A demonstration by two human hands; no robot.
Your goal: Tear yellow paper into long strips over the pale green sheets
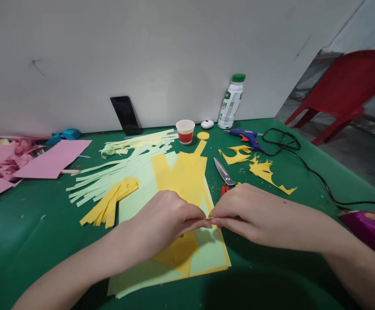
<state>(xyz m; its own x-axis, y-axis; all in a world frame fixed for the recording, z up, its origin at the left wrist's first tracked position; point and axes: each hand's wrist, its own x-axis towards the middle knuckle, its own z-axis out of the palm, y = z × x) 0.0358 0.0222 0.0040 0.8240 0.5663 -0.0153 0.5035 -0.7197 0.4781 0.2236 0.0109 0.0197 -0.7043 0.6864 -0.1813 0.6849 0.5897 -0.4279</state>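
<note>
My left hand (177, 215) and my right hand (239, 213) meet, thumbs and forefingers pinching a small piece of yellow paper (208, 218) between them. Most of that piece is hidden by my fingers. Below them lie broad yellow paper pieces (184, 172) on light green sheets (132, 267). Partly behind my right hand are scissors (223, 172) with red on the handle, blades apart. A bundle of yellow paper strips (113, 200) lies left of my left hand. Light green fringed strips (110, 176) spread further back.
A paper cup (185, 132), a white case (207, 124), a bottle (231, 103) and a phone (125, 115) stand along the wall. A blue glue gun (247, 137) trails a black cord (316, 172) rightward. Yellow scraps (268, 172) and pink paper (54, 159) flank the work.
</note>
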